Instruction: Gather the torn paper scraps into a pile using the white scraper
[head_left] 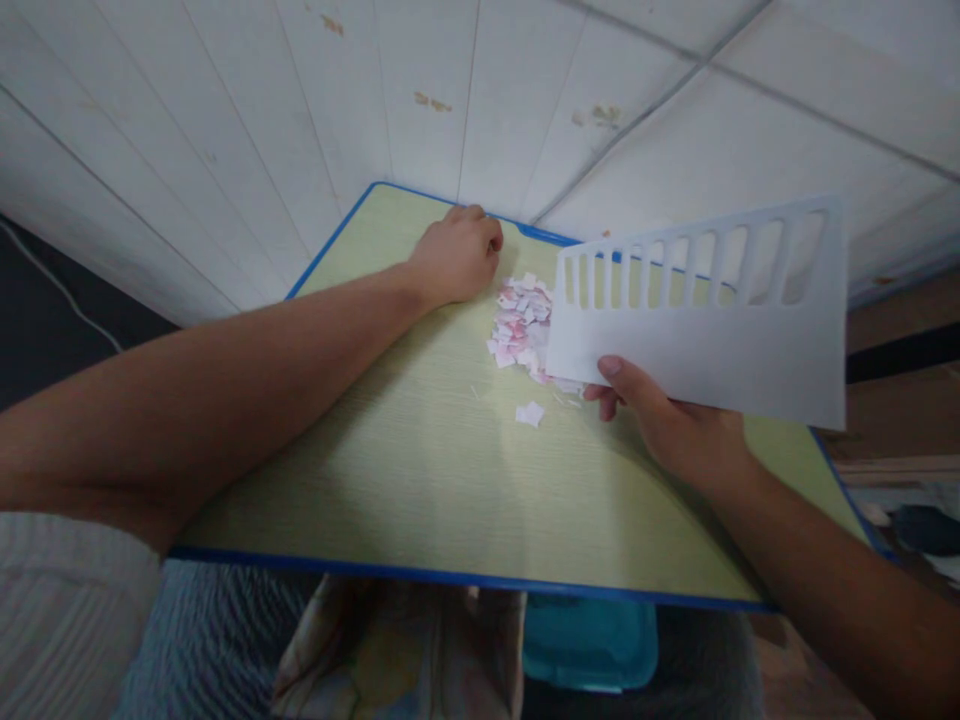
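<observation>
My right hand (660, 410) grips a white slotted plastic panel (697, 355) by its lower edge, thumb on the near face. A row of upright slots, narrow at the left and wider at the right, runs along the panel's upper part. Its left end covers part of a heap of torn pink and white paper scraps (523, 325) on the table. One loose white scrap (530, 413) lies nearer to me. Left of the heap, by the table's far edge, my left hand (459, 255) is closed with curled fingers; whatever they may hold is hidden.
The pale yellow-green table (420, 470) has a blue rim and stands against a white panelled wall (420, 90). A grey cable (637, 120) runs down the wall. Below the near edge are a turquoise plastic container (592, 645) and a patterned cloth (405, 650) by my lap.
</observation>
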